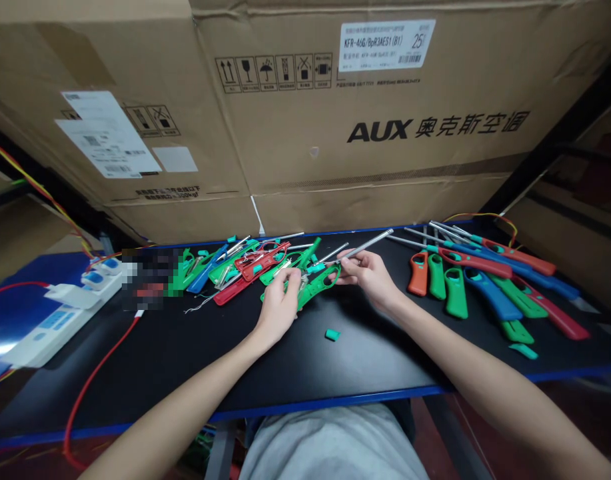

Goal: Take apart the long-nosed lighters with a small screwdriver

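Observation:
My left hand grips the green plastic handle of a long-nosed lighter at the middle of the black table. My right hand pinches the lighter where its handle meets the metal tube, which points up and to the right. A heap of open green, red and blue lighter shells lies just left of my hands. A small teal plastic piece lies loose on the table in front of my hands.
Assembled lighters in orange, green, blue and red lie in a row at the right. A white power strip with a red cable sits at the left. Large cardboard boxes wall off the back of the table.

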The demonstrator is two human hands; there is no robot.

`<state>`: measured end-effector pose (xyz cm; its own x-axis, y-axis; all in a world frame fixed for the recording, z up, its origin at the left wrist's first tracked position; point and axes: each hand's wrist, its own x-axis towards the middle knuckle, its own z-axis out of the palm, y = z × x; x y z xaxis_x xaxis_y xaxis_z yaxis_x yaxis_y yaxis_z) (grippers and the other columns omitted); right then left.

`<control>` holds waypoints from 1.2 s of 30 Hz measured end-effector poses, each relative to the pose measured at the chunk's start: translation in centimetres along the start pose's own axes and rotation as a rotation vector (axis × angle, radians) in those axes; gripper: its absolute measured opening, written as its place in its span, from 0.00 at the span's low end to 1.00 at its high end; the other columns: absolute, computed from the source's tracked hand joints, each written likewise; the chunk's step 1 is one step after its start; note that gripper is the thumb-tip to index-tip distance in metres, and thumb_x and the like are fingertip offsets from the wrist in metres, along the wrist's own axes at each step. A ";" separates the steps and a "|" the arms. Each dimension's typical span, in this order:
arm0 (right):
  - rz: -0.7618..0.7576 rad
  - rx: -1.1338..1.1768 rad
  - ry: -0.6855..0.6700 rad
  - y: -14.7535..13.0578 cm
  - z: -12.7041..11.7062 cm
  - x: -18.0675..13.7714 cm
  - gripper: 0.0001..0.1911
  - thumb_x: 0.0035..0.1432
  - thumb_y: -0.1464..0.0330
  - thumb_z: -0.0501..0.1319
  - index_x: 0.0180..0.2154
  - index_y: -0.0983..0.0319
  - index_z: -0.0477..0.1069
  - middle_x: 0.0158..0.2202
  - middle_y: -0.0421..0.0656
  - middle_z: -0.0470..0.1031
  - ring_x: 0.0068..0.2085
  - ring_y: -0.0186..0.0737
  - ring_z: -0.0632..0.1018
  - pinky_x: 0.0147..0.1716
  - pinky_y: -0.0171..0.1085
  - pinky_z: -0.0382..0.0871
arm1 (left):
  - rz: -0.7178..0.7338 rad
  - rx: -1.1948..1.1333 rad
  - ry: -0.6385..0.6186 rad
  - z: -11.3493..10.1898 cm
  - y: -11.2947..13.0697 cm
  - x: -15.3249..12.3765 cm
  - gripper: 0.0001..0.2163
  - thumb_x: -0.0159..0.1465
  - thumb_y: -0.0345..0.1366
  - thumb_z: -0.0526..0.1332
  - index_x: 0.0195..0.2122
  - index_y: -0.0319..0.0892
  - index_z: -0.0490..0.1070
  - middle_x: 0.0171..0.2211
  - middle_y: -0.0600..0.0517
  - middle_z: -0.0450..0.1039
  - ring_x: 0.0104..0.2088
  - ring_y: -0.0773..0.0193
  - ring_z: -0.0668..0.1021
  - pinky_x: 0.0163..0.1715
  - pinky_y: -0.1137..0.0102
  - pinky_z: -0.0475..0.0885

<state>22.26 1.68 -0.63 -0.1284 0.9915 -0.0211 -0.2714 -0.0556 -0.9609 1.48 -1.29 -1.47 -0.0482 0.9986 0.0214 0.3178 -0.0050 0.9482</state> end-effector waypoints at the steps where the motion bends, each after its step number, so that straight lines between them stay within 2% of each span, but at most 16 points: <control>1: -0.003 0.007 0.013 -0.1 0.0 0.0 0.26 0.47 0.55 0.77 0.39 0.64 0.72 0.35 0.47 0.81 0.32 0.44 0.84 0.32 0.41 0.83 | -0.023 -0.044 0.014 -0.1 0.0 0.3 0.21 0.68 0.59 0.53 0.37 0.44 0.69 0.21 0.60 0.63 0.16 0.69 0.69 0.13 0.76 0.66; 3: -0.010 0.017 0.044 -0.3 -0.2 0.0 0.26 0.47 0.55 0.77 0.39 0.63 0.72 0.35 0.46 0.80 0.32 0.45 0.84 0.32 0.42 0.84 | -0.038 -0.125 0.033 -0.5 -0.1 0.9 0.23 0.66 0.61 0.53 0.34 0.44 0.66 0.23 0.59 0.65 0.15 0.72 0.68 0.11 0.77 0.64; 7: -0.024 0.000 0.057 -0.8 -0.5 0.1 0.23 0.50 0.57 0.76 0.40 0.63 0.71 0.33 0.46 0.80 0.33 0.45 0.84 0.34 0.43 0.84 | -0.032 -0.227 -0.001 -1.2 -0.4 2.0 0.26 0.64 0.64 0.55 0.34 0.42 0.64 0.32 0.54 0.73 0.15 0.73 0.72 0.10 0.77 0.65; 13: -0.049 -0.006 0.024 -1.4 -0.9 0.1 0.25 0.48 0.55 0.76 0.40 0.63 0.71 0.35 0.46 0.80 0.34 0.46 0.84 0.35 0.42 0.84 | 0.027 -0.174 -0.037 -1.4 -0.4 2.3 0.24 0.64 0.61 0.56 0.32 0.42 0.66 0.34 0.52 0.76 0.16 0.75 0.70 0.12 0.77 0.65; 16: -0.079 0.007 0.002 -1.7 -1.1 0.1 0.26 0.48 0.54 0.76 0.41 0.63 0.71 0.36 0.46 0.81 0.34 0.45 0.84 0.35 0.42 0.84 | 0.105 -0.029 0.001 -1.7 -0.6 2.4 0.21 0.65 0.57 0.58 0.37 0.42 0.72 0.34 0.51 0.78 0.22 0.69 0.75 0.20 0.74 0.70; 18: -0.105 0.017 -0.008 -1.9 -1.2 0.0 0.27 0.48 0.53 0.76 0.41 0.63 0.71 0.36 0.46 0.81 0.35 0.45 0.84 0.36 0.42 0.83 | 0.193 0.143 0.092 -2.0 -0.8 2.6 0.18 0.64 0.54 0.61 0.41 0.43 0.75 0.38 0.49 0.80 0.33 0.62 0.80 0.32 0.70 0.76; 21: -0.130 0.022 -0.019 -2.3 -1.3 0.0 0.27 0.47 0.54 0.76 0.41 0.63 0.72 0.37 0.46 0.81 0.35 0.45 0.84 0.36 0.43 0.83 | 0.317 0.465 0.179 -2.5 -1.1 2.7 0.17 0.65 0.52 0.62 0.45 0.46 0.77 0.44 0.48 0.81 0.46 0.54 0.81 0.46 0.64 0.74; 24: -0.140 0.031 -0.001 -2.7 -1.5 0.1 0.27 0.46 0.54 0.77 0.40 0.63 0.72 0.37 0.46 0.81 0.34 0.45 0.84 0.35 0.42 0.83 | 0.393 0.690 0.127 -3.2 -1.1 2.9 0.17 0.70 0.51 0.56 0.46 0.47 0.79 0.44 0.48 0.81 0.47 0.53 0.80 0.44 0.64 0.72; 28: -0.155 0.020 0.051 -3.3 -2.1 0.4 0.27 0.46 0.55 0.77 0.41 0.62 0.71 0.38 0.47 0.81 0.33 0.44 0.83 0.35 0.42 0.83 | 0.405 0.741 0.135 -4.0 -0.8 3.4 0.23 0.72 0.49 0.48 0.35 0.45 0.80 0.35 0.48 0.80 0.39 0.56 0.80 0.37 0.68 0.69; 32: -0.174 0.012 0.103 -3.6 -2.9 0.8 0.25 0.48 0.54 0.76 0.41 0.62 0.72 0.37 0.46 0.81 0.34 0.44 0.83 0.35 0.43 0.82 | 0.332 0.737 0.146 -4.7 -0.9 4.0 0.22 0.70 0.51 0.52 0.33 0.46 0.80 0.35 0.49 0.82 0.35 0.56 0.79 0.36 0.67 0.70; 36: -0.181 0.007 0.098 -3.6 -3.0 1.0 0.25 0.49 0.55 0.75 0.41 0.62 0.71 0.39 0.47 0.81 0.34 0.45 0.83 0.36 0.45 0.83 | 0.447 0.859 0.130 -5.1 -1.5 4.5 0.17 0.69 0.48 0.55 0.38 0.45 0.81 0.39 0.45 0.80 0.43 0.50 0.78 0.44 0.60 0.72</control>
<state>26.01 3.19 1.92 0.0162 0.9921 0.1243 -0.2882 0.1237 -0.9496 -4.02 2.90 -1.22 0.1565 0.9002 0.4064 0.9117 -0.2899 0.2912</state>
